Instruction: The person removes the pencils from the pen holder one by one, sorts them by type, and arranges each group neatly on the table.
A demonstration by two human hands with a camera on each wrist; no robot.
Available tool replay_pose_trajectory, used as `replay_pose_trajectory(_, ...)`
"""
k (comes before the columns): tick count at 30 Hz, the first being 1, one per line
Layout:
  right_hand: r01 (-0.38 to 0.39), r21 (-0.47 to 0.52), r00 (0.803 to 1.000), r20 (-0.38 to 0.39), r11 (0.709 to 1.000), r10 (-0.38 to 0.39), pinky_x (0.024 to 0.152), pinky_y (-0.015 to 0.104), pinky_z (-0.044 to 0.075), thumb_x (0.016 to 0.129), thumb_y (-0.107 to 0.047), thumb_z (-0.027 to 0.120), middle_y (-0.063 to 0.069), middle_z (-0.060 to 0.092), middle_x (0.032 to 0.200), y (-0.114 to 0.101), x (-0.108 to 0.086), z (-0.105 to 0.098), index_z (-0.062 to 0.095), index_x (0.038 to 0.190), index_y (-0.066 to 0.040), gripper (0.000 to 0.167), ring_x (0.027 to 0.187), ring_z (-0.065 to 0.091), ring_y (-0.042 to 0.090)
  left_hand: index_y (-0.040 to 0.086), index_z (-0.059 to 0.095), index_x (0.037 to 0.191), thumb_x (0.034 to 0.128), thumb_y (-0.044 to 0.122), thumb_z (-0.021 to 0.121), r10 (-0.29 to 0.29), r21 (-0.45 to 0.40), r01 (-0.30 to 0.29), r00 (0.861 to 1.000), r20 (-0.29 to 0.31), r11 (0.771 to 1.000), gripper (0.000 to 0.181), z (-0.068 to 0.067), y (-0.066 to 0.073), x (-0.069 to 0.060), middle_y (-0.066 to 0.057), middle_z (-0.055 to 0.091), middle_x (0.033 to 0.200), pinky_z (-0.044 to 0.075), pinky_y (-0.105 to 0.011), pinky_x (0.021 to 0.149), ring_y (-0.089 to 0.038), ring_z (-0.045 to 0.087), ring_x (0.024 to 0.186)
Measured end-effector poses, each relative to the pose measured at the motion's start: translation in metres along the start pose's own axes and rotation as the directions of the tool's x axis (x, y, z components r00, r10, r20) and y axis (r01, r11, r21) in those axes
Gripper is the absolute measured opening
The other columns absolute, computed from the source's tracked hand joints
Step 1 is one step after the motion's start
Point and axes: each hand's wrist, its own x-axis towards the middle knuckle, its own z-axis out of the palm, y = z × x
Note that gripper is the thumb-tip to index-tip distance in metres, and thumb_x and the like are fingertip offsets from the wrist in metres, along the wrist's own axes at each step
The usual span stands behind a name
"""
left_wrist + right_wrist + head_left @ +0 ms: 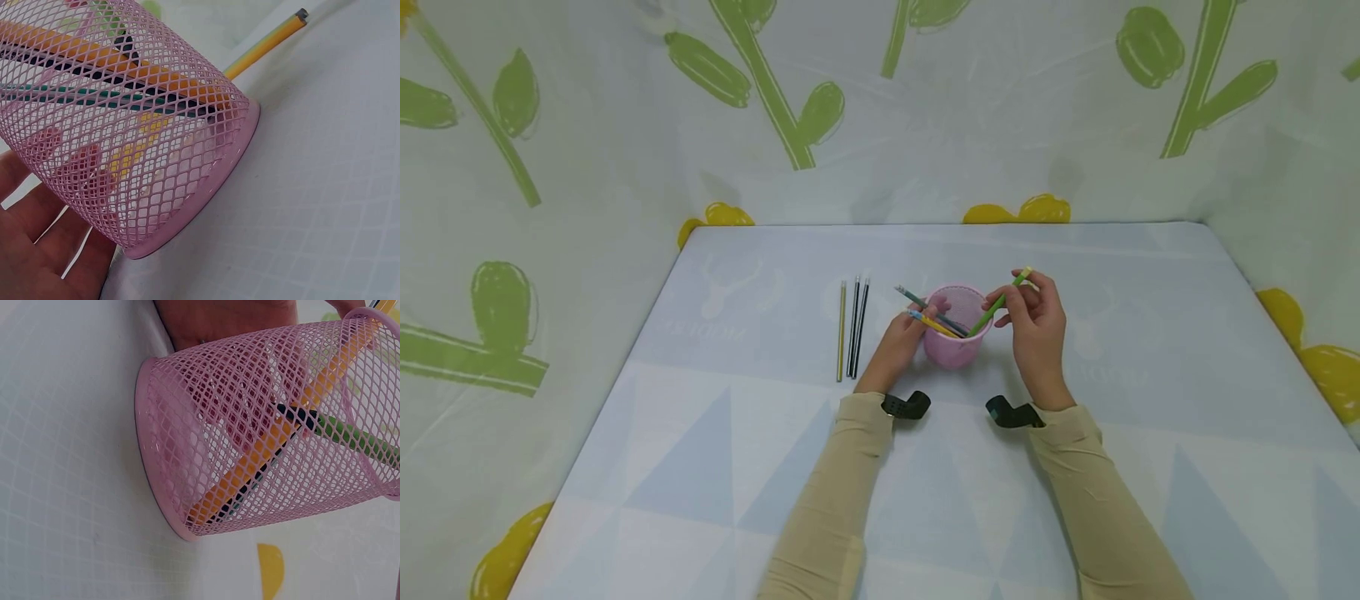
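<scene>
A pink mesh pencil cup (953, 354) is in the middle of the head view, its open top facing up. My left hand (897, 343) holds it from the left, with fingers visible behind the mesh in both wrist views. Inside the cup lean a yellow-orange pencil (247, 467) and a dark green pencil (94, 95). At the right, my right hand (1039, 333) pinches a bright green pencil (996, 307) near its yellow upper end. The dark point of this pencil is inside the cup, seen through the mesh in the right wrist view.
Left of the cup, a yellowish pencil (841, 333) and two dark pencils (856, 329) lie side by side on the table (775, 467). The table has a pale cloth with blue triangles. Leaf-patterned fabric (925, 150) rises behind it and at both sides.
</scene>
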Motion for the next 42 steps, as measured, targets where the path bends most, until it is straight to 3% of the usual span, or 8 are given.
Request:
replay_pose_trajectory(5, -0.003, -0.003, 1.000, -0.007, 1.000, 0.003, 0.060, 0.025, 0.050, 0.093, -0.018, 0.047, 0.015, 0.062, 0.088, 0.0012, -0.0007, -0.0001, 0.044, 0.118, -0.007, 0.027, 0.079, 0.058, 0.022, 0.016, 0.051, 0.127, 0.0935, 0.046, 0.035, 0.010, 0.016, -0.010, 1.000, -0.001, 1.000, 0.048, 0.0004, 0.0067, -0.0049, 0.007, 0.041, 0.135, 0.021, -0.037, 0.104, -0.008, 0.028, 0.127)
replay_pose_trajectory(21, -0.004, 0.034, 1.000, -0.024, 0.999, 0.005, 0.058, 0.025, 0.049, 0.093, -0.016, 0.047, 0.017, 0.061, 0.088, 0.0025, -0.0007, 0.0010, 0.045, 0.116, -0.010, 0.024, 0.078, 0.059, 0.023, 0.020, 0.048, 0.130, 0.0944, 0.044, 0.034, 0.023, 0.008, -0.023, 1.000, 0.006, 1.000, 0.044, 0.0006, 0.0044, -0.0042, 0.007, 0.046, 0.131, 0.022, -0.036, 0.103, -0.005, 0.030, 0.125)
replay_pose_trajectory(33, 0.026, 0.129, 0.995, -0.098, 0.991, -0.013, 0.054, 0.025, 0.049, 0.092, -0.016, 0.048, 0.020, 0.061, 0.087, 0.0035, -0.0004, -0.0024, 0.040, 0.118, 0.003, 0.033, 0.075, 0.061, 0.026, 0.016, 0.050, 0.128, 0.0948, 0.042, 0.035, 0.016, -0.003, -0.016, 1.000, 0.007, 1.000, 0.045, 0.0011, 0.0066, -0.0049, 0.007, 0.046, 0.131, 0.022, -0.036, 0.103, -0.006, 0.030, 0.125)
replay_pose_trajectory(42, 0.040, 0.150, 0.993, -0.117, 0.988, -0.022, 0.054, 0.025, 0.049, 0.093, -0.015, 0.047, 0.022, 0.060, 0.087, 0.0033, 0.0017, -0.0042, 0.041, 0.118, 0.000, 0.030, 0.076, 0.060, 0.027, 0.017, 0.048, 0.129, 0.0947, 0.043, 0.034, 0.021, -0.008, -0.021, 1.000, 0.005, 1.000, 0.045, 0.0009, 0.0054, -0.0037, 0.007, 0.047, 0.130, 0.023, -0.034, 0.103, -0.004, 0.030, 0.125)
